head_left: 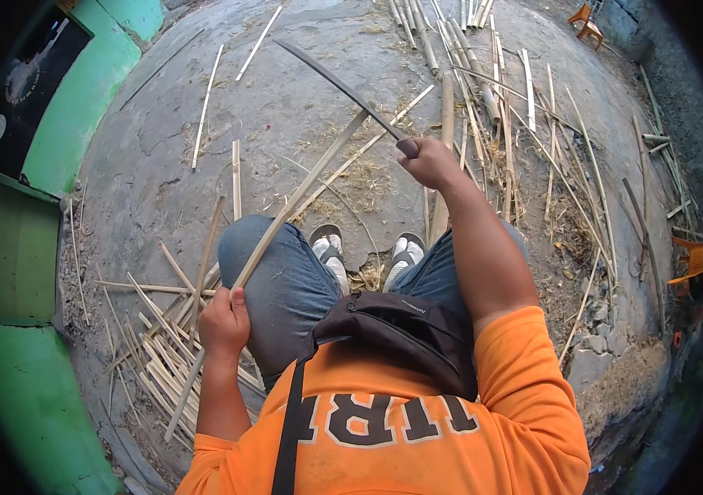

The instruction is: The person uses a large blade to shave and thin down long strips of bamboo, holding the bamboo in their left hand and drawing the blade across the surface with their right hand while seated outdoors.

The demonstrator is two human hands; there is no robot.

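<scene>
My left hand (224, 322) is closed around a long split bamboo strip (298, 198), just beside my left knee. The strip slants up and away to the right, and its lower end runs down past my left forearm. In my right hand (432, 162) is the handle of a machete (325, 74), raised in front of my knees. Its long, dark, slightly curved blade points to the far left. The far end of the strip meets the blade's outline; whether they touch I cannot tell.
A heap of split bamboo strips (166, 363) lies by my left side. Bamboo poles (448, 115) and loose strips spread over the concrete floor (153, 198) ahead and to the right, among pale shavings. A green wall (79, 107) stands left; an orange chair (688, 261) is at the right.
</scene>
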